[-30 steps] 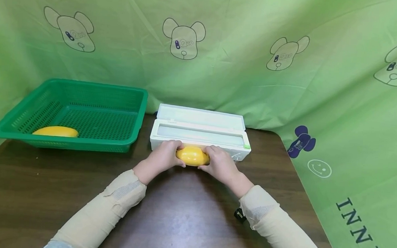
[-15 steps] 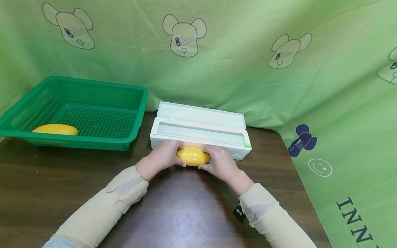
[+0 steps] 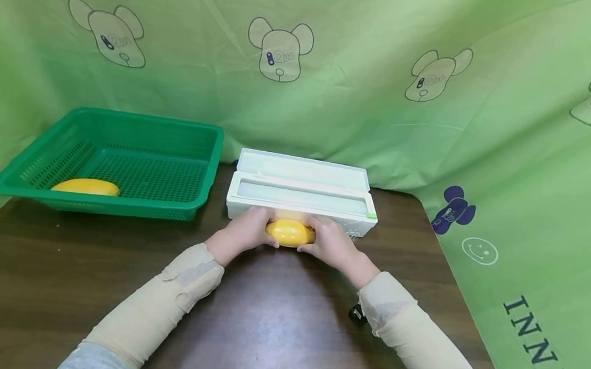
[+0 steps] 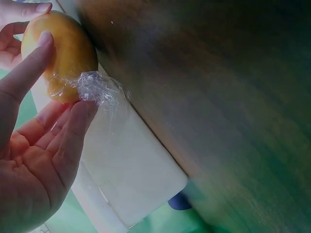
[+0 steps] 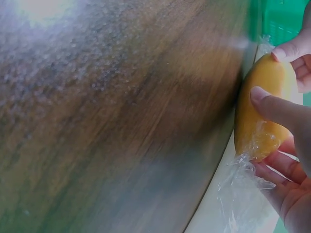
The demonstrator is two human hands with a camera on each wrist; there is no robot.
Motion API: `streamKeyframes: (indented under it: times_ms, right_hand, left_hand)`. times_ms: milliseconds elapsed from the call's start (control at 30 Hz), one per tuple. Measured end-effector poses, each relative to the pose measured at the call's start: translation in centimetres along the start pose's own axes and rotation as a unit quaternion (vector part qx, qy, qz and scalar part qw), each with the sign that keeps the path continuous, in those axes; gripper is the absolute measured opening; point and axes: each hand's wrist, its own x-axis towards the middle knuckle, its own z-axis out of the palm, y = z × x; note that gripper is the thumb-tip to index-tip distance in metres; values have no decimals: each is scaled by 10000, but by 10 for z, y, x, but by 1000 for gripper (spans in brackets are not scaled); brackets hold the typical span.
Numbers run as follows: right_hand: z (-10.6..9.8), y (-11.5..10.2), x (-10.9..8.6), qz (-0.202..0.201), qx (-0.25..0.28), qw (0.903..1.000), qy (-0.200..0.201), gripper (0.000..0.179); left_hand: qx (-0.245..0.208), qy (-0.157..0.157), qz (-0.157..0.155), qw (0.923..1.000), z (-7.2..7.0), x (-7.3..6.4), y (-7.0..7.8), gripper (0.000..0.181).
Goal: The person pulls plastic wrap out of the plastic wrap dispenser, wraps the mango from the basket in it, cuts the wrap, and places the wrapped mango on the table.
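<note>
A yellow mango [image 3: 290,233] in clear cling film is gripped from both ends by my two hands, close against the front of a white cling film dispenser [image 3: 302,204]. My left hand [image 3: 249,226] has its thumb on the near side and fingers curled behind. The right hand [image 3: 331,242] mirrors it at the other end. Crumpled film [image 4: 99,90] bunches by the left fingers in the left wrist view. More loose film [image 5: 240,182] trails from the other end in the right wrist view. The dispenser's lid [image 3: 303,169] is raised.
At the left stands a green perforated basket [image 3: 207,172] with another mango [image 3: 86,186] inside. A small black object [image 3: 357,314] shows beside the right forearm. Green printed cloth [image 3: 358,115] hangs behind and to the right of the brown table [image 3: 269,326].
Both hands keep hold of the mango in nearly the same place before the dispenser. The head view has shifted slightly, so the basket and dispenser appear a little higher and further right.
</note>
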Motion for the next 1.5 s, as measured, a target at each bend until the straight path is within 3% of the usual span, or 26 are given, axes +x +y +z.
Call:
streamKeyframes:
  times_ms: [233, 400, 667, 933, 1067, 1167, 1300, 1400, 1500]
  right_hand:
    - [-3, -1, 2, 82, 6, 9995, -298, 54]
    - [-13, -5, 0, 159, 199, 9981, -555, 56]
    - [-37, -4, -3, 670, 1028, 9864, -1094, 45]
    - [-43, -1, -4, 732, 1326, 9819, -1134, 46]
    - [-46, 0, -4, 635, 1333, 9822, -1159, 49]
    - [-51, 0, -3, 473, 1163, 9883, -871, 53]
    - [-54, -5, -5, -197, 537, 9982, 169, 45]
    - [-47, -14, -5, -842, -191, 9937, 717, 45]
    - [-35, -23, -3, -1031, -969, 9869, 781, 64]
  left_hand:
    - [253, 12, 156, 9996, -1, -8, 0, 33]
    - [16, -100, 9, 9999, -4, -13, 2, 45]
    - [-452, -263, 184, 9985, -15, -16, 8, 38]
    - [-598, -146, 571, 9965, -16, -17, 8, 49]
    - [-736, -112, 604, 9954, -18, -17, 6, 53]
    - [-941, -136, 628, 9935, -23, -16, 4, 49]
    - [-994, -231, 680, 9925, -31, -14, 3, 49]
    - [-968, -349, 584, 9930, -35, -12, 3, 52]
    - [-995, -466, 478, 9928, -37, -10, 2, 52]
